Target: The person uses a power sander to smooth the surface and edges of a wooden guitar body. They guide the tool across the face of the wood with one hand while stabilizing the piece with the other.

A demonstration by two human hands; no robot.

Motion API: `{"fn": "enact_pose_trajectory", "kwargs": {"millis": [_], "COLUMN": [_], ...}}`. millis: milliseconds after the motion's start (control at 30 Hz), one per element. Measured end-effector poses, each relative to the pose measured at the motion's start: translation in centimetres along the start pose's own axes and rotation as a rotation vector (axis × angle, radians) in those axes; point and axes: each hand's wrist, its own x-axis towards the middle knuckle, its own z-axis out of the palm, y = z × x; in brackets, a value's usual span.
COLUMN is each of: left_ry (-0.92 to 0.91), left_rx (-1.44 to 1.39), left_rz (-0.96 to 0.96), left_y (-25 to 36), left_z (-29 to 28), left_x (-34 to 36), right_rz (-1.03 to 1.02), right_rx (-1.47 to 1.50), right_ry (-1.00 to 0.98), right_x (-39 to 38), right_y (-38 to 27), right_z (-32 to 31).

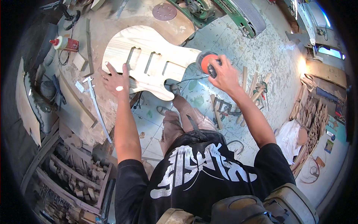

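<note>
A pale wooden electric guitar body [143,41] lies on the workbench, its horns and neck end jutting out past the bench edge. Three routed slots cross its face. My left hand [116,79] rests flat with fingers spread on the rounded lower end of the body. In my right hand [223,74] is an orange and black random orbital sander [206,62], gripped from above. The sander's pad sits against the neck end of the guitar body. A dark cord trails from the sander toward the left, below the body.
On the bench [100,100] lie a caliper [94,99], a glue bottle [65,44], wood offcuts [79,61] and a round sanding disc [164,12]. A green belt sander [235,15] stands beyond. Clamps [225,108] and wood strips [257,87] lie on the tiled floor at right.
</note>
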Motion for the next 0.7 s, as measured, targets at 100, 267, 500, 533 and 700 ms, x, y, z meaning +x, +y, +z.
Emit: {"fn": "enact_pose_trajectory", "kwargs": {"millis": [100,267,500,533,700], "left_ry": [-0.046,-0.032,-0.058,-0.064,-0.076], "left_rx": [0.012,0.0,0.008,0.003,-0.018], "left_rz": [-0.024,-0.012,-0.013,-0.014,-0.017], "left_y": [0.1,-0.1,-0.2,-0.3,-0.1], "left_z": [-0.3,-0.1,0.2,0.1,-0.2], "left_x": [0.0,0.1,0.2,0.2,0.2], "right_rz": [-0.02,-0.005,-0.024,-0.044,-0.028], "right_rx": [-0.003,0.014,0.008,-0.009,0.002], "right_ry": [-0.014,0.005,0.003,-0.002,0.031], "right_x": [0.2,-3.1,-0.7,-0.1,-0.9], "right_y": [-0.5,2.5,0.7,0.1,1.6], "right_z": [0.0,0.2,0.1,0.1,0.2]}}
